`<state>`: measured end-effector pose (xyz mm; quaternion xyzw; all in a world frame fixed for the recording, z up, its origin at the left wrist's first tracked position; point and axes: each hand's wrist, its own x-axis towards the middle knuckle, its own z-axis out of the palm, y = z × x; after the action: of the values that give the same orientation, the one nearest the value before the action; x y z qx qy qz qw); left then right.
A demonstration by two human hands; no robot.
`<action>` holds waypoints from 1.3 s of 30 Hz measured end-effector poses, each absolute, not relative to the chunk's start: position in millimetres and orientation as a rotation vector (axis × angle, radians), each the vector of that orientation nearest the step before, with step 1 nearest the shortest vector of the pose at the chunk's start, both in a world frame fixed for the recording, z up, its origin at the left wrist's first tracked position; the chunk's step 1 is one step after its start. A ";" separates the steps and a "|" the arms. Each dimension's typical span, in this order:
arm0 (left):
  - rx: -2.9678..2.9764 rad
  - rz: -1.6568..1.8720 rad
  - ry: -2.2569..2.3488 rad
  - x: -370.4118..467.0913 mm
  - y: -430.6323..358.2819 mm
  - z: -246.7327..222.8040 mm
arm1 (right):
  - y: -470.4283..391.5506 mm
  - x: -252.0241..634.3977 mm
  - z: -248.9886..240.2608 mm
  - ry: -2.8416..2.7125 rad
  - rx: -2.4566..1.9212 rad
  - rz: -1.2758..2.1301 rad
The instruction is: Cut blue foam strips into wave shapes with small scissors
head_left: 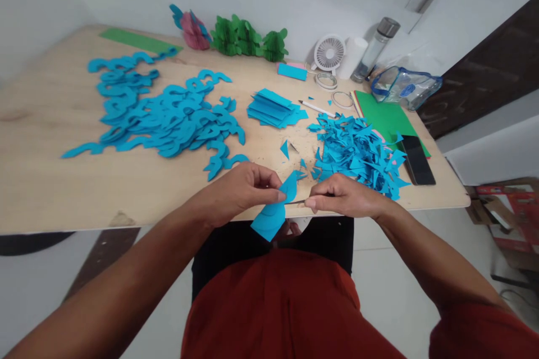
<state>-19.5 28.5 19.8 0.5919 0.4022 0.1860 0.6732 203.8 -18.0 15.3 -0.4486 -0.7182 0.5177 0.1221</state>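
Near the table's front edge, my left hand (248, 192) pinches a partly cut piece of blue paper (270, 220) between thumb and fingers. My right hand (339, 196) is closed on a thin dark tool (298, 202), whose tip meets the paper; most of it is hidden in the fingers, so its kind cannot be made out. Left of centre lies a big heap of curved blue paper cutouts (168, 118). A stack of blue paper pieces (273, 109) sits in the middle. Jagged blue scraps (357, 151) are piled beyond my right hand.
Along the wall stand green paper shapes (236, 36), a pink paper shape (194, 31), a small white fan (329, 53) and a bottle (376, 49). At the right are a clear pouch (406, 87), green sheets (387, 120) and a phone (418, 160). A white pencil (316, 107) lies behind the scraps.
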 end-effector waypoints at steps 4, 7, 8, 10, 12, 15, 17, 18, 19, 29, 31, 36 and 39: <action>1.352 0.364 0.896 -19.2 30.2 20.4 | -14.5 205.0 18.2 -2.193 -1.274 1.466; 1.376 0.321 0.880 -19.6 31.6 20.9 | -12.5 204.7 19.8 -2.262 -1.249 1.429; 1.381 0.312 0.876 -19.8 32.1 20.9 | -12.0 204.3 20.3 -2.279 -1.235 1.412; 1.380 0.317 0.878 -20.2 32.9 20.3 | -11.3 203.4 21.2 -2.293 -1.213 1.377; 1.358 0.354 0.897 -20.6 32.8 17.7 | -11.6 203.3 21.4 -2.278 -1.229 1.348; 1.259 0.501 0.955 -20.9 29.7 8.8 | -14.7 205.8 18.3 -2.208 -1.300 1.349; 1.152 0.624 0.988 -20.7 25.2 0.2 | -19.0 207.3 12.5 -2.089 -1.352 1.367; 1.098 0.661 0.999 -20.2 22.4 -4.1 | -21.7 207.1 8.3 -1.988 -1.383 1.371; 1.037 0.708 1.010 -19.6 19.2 -8.2 | -24.7 205.7 3.4 -1.860 -1.412 1.366; 0.791 0.926 1.024 -8.7 -5.0 -18.6 | -48.7 148.0 -40.5 -0.922 -1.342 1.439; 0.810 0.935 1.040 -8.1 -6.1 -18.6 | -49.5 141.8 -40.4 -0.868 -1.354 1.436; 0.819 0.896 1.042 -7.7 -6.8 -19.6 | -49.7 139.2 -35.8 -0.903 -1.417 1.348; 0.792 0.869 1.031 -7.8 -7.0 -20.1 | -50.0 139.9 -34.9 -0.973 -1.445 1.286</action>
<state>-7.8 -7.0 -20.1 0.3570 0.4647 0.3915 0.7095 139.9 -50.0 -34.9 -0.5895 -0.3967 0.5246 0.4690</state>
